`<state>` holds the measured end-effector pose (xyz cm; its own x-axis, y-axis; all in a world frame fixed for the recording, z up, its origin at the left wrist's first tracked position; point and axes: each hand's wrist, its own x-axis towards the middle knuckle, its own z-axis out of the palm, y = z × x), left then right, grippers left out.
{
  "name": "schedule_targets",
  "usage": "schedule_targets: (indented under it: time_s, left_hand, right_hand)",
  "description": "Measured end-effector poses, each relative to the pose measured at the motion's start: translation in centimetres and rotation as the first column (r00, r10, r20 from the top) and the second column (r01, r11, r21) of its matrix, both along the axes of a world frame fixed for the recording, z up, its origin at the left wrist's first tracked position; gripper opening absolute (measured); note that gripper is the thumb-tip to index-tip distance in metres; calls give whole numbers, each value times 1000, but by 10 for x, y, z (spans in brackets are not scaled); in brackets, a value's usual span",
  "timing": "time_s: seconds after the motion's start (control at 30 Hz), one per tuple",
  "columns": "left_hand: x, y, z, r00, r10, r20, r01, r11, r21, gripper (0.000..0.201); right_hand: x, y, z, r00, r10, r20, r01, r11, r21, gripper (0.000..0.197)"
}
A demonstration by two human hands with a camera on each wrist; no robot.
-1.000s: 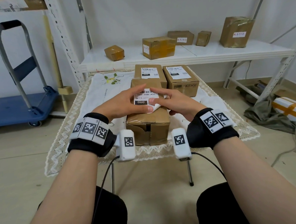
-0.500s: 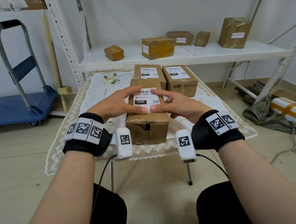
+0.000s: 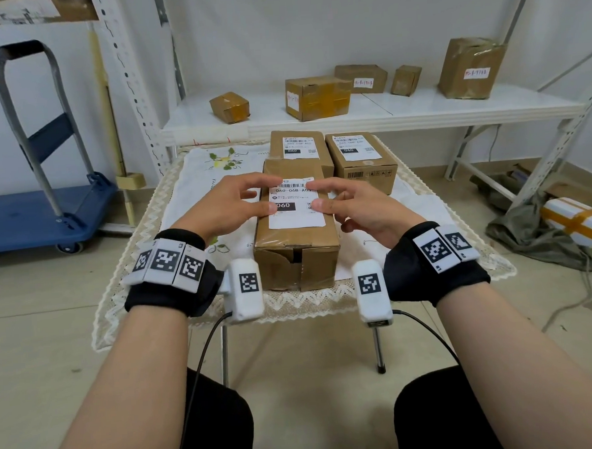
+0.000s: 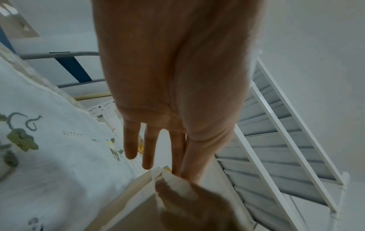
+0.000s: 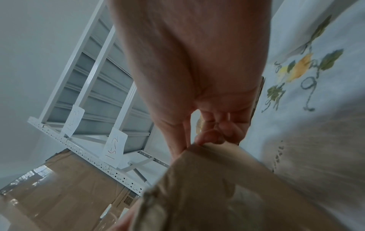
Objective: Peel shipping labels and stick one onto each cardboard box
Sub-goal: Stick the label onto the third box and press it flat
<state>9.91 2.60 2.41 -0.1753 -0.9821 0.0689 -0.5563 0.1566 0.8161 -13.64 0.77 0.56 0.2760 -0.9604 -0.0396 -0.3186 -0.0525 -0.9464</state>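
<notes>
A long cardboard box (image 3: 296,255) lies end-on at the table's near edge with a white shipping label (image 3: 296,219) flat on its top. My left hand (image 3: 239,206) touches the label's left edge with thumb and forefinger, its fingers straight (image 4: 150,148). My right hand (image 3: 351,200) touches the label's right edge with its thumb and the far edge with its forefinger. Its other fingers hang loosely curled beside the box (image 5: 217,179). Neither hand holds anything. Behind stand two more labelled boxes, one at the back left (image 3: 279,156) and one at the back right (image 3: 363,167).
The small table wears a white embroidered cloth (image 3: 196,181) with a lace edge. A white shelf (image 3: 384,111) behind holds several taped boxes. A blue platform trolley (image 3: 30,217) stands to the left; cloth and a wrapped parcel (image 3: 582,223) lie on the floor at right.
A second ago the label's near corner curled up under my fingers; it now lies flat. Both hands have slid apart to the label's side edges.
</notes>
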Motion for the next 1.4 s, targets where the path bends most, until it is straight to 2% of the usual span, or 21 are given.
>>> schedule_targets:
  time_s: [0.17, 0.57, 0.7, 0.8, 0.93, 1.07, 1.17, 1.2, 1.33, 1.4]
  left_hand:
    - [-1, -2, -4, 999, 9, 46, -8, 1000, -30, 39]
    - [-2, 4, 6, 988, 96, -121, -102, 994, -47, 36]
    - [-3, 6, 8, 985, 119, -127, -125, 991, -43, 22]
    - [-3, 8, 9, 981, 129, -143, -136, 990, -43, 16]
    - [-3, 10, 12, 985, 129, -117, -134, 990, -43, 23]
    - [-8, 11, 11, 984, 119, -129, -129, 989, -69, 28]
    - [-8, 4, 4, 980, 188, -65, -193, 976, -99, 18]
    - [-8, 2, 2, 978, 209, -28, -211, 974, -81, 23]
    - [-14, -4, -5, 973, 223, 53, -226, 972, 59, 77]
    - [-18, -5, -7, 975, 210, 77, -217, 972, 91, 84]
  right_hand:
    - [5, 5, 1, 999, -20, -32, 19, 999, -38, 26]
    - [7, 11, 9, 998, -67, 10, 67, 998, -14, 47]
    - [10, 12, 9, 997, -66, 39, 66, 998, 10, 49]
    - [10, 11, 9, 998, -56, 43, 55, 998, 25, 48]
    - [8, 11, 11, 999, -45, 30, 44, 998, 49, 44]
    - [9, 7, 6, 997, -64, 53, 64, 998, 9, 28]
    - [12, 1, -1, 993, -115, 32, 115, 993, -6, 36]
    - [13, 0, -3, 993, -118, 13, 119, 993, -3, 40]
    - [14, 1, -5, 994, -105, -29, 106, 994, 26, 62]
    - [14, 0, -5, 993, -113, -25, 114, 993, 18, 69]
